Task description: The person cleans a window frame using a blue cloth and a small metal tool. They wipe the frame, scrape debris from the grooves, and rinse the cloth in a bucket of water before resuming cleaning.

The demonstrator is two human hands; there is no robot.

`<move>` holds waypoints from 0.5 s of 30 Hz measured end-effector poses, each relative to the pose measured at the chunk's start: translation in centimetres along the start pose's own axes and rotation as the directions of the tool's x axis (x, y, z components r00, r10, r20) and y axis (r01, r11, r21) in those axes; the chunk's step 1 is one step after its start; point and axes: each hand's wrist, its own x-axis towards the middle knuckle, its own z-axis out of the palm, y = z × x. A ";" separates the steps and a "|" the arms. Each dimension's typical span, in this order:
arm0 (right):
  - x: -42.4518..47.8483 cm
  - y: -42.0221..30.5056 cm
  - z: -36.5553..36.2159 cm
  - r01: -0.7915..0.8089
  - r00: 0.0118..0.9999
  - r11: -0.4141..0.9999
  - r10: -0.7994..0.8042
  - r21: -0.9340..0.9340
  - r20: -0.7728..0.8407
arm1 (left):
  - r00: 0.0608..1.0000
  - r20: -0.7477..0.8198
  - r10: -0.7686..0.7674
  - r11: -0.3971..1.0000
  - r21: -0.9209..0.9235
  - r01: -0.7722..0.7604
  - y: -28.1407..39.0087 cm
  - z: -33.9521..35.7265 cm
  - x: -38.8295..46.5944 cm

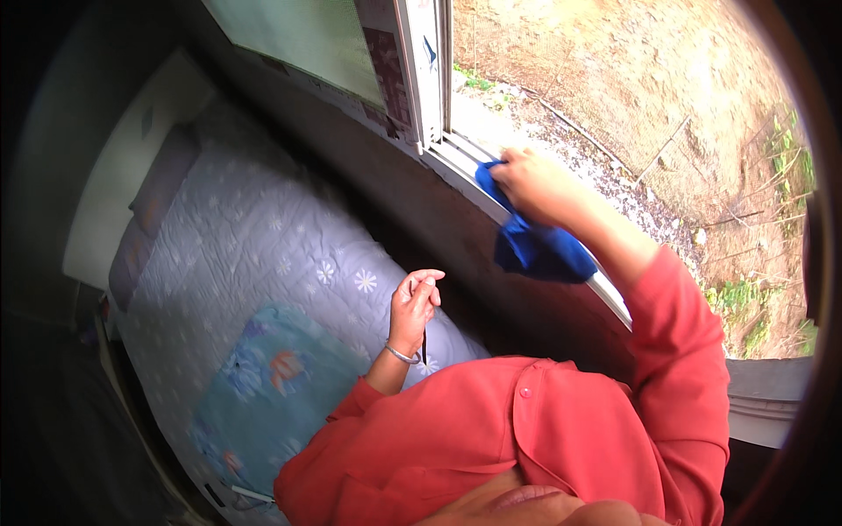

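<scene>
My right hand (526,184) grips a blue cloth (543,253) and presses part of it onto the white window track (464,158). The rest of the cloth hangs over the inner side of the sill. My left hand (414,306) is raised in front of my body, above the bed's edge, with a bracelet (402,354) on its wrist. Its fingers are curled around a thin dark strip (424,345) whose lower end shows below the palm. What the strip is, I cannot tell.
Beside the wall stands a bed with a lilac flowered quilt (250,243), pillows (154,191) and a pale headboard (108,197). A teal floral cloth (283,375) lies on it. A window sash (309,46) is at the upper left of the opening; a white bucket (763,407) is at right.
</scene>
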 end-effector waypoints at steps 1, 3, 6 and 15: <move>-1.6 0.2 -0.1 -0.007 1.000 1.000 0.007 -0.005 -0.009 | 1.000 0.003 -0.002 1.000 0.004 0.002 0.1 -0.1 0.2; -3.9 0.3 -0.7 -0.012 1.000 1.000 0.012 -0.013 -0.018 | 1.000 -0.001 -0.010 1.000 0.007 0.010 0.1 -0.3 0.3; -2.2 0.5 -0.2 0.079 0.956 0.958 0.005 0.277 -0.293 | 1.000 0.004 -0.005 1.000 0.008 0.005 -0.3 -0.9 0.9; 7.7 -1.2 -1.2 0.127 0.990 0.956 -0.138 0.263 0.025 | 0.999 -0.044 -0.030 1.000 0.002 0.030 -0.7 -1.1 0.4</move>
